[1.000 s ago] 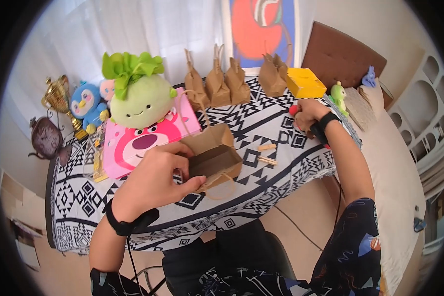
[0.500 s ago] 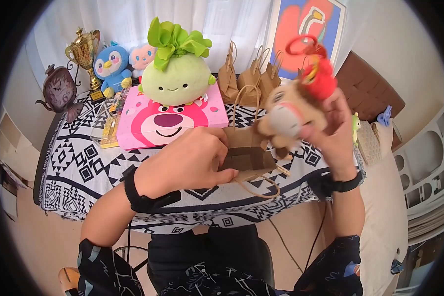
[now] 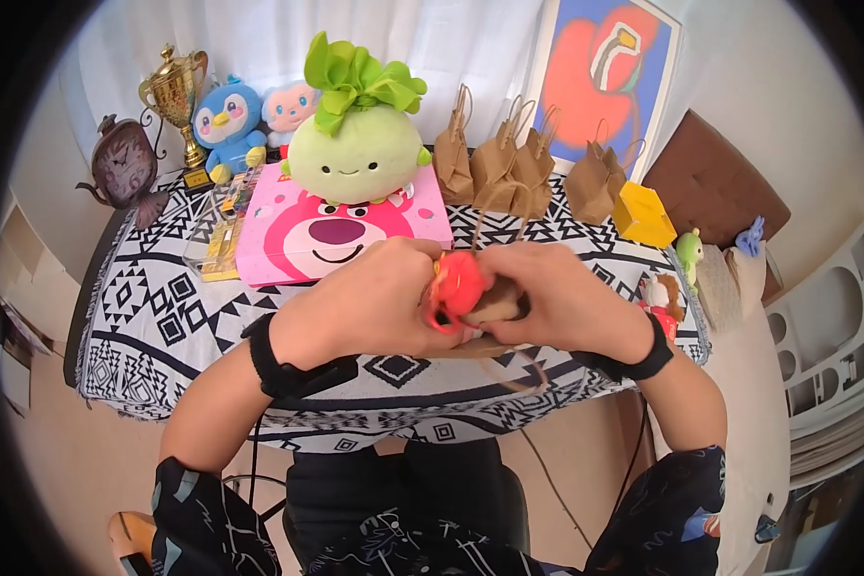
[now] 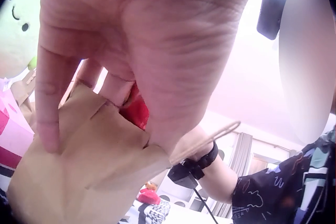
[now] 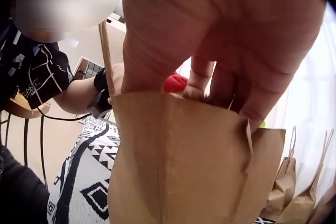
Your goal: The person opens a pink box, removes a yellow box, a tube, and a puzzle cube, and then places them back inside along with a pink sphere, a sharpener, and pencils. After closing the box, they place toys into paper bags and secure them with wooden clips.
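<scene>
A brown paper bag [image 5: 178, 155] with twisted handles stands at the front of the table, its mouth under both hands. My left hand [image 3: 374, 298] grips the rim, one finger outside the bag and the thumb at its edge. Between the hands the red top of a plush toy [image 3: 459, 283] shows in the bag's mouth; most of its tan body is hidden. My right hand [image 3: 557, 293] holds the plush toy from the other side, its fingers down past the rim.
Several brown paper bags [image 3: 497, 173] line the back, beside a yellow box [image 3: 646, 213]. A green plush [image 3: 355, 158] sits on a pink box [image 3: 288, 240]. Farther left are a blue plush [image 3: 228, 130], a trophy [image 3: 175, 96] and a clock [image 3: 125, 163]. Another plush [image 3: 660, 300] lies at the right edge.
My right hand has picked up the plush toy at the right, carried it left and brought it down into the bag's mouth. My left hand has kept hold of the bag. The head view has shifted.
</scene>
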### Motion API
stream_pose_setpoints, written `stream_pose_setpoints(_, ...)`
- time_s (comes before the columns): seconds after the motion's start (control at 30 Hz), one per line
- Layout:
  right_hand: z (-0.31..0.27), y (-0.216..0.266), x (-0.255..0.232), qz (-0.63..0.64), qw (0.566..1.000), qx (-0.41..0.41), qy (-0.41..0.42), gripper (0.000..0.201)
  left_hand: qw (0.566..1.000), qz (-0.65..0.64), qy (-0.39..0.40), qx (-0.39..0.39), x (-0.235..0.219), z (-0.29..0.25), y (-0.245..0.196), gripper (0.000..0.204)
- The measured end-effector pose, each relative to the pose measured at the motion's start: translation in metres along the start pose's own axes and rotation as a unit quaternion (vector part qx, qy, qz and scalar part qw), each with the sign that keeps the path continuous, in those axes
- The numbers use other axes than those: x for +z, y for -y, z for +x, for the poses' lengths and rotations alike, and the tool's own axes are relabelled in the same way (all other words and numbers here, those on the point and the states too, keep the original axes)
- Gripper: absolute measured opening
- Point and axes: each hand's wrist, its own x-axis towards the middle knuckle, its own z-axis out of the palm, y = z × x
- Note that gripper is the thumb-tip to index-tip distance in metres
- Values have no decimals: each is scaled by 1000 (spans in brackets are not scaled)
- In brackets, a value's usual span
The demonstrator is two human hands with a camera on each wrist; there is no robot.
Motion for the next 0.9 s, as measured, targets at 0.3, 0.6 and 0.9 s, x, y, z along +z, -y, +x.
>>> stream_pose_setpoints(0.3,30,-19,35,-152,981,-51,109,34,999,23,19,-26,-4,-1,5,38)
stream_pose_setpoints(0.6,31,-17,9,7,989,-7,144,23,998,-6,40,-50,-5,-5,6,38)
stream_pose_setpoints(0.9,-53,-13,-22,95,955,269,-78,21,986,-63,-47,-146,8,-34,12,42)
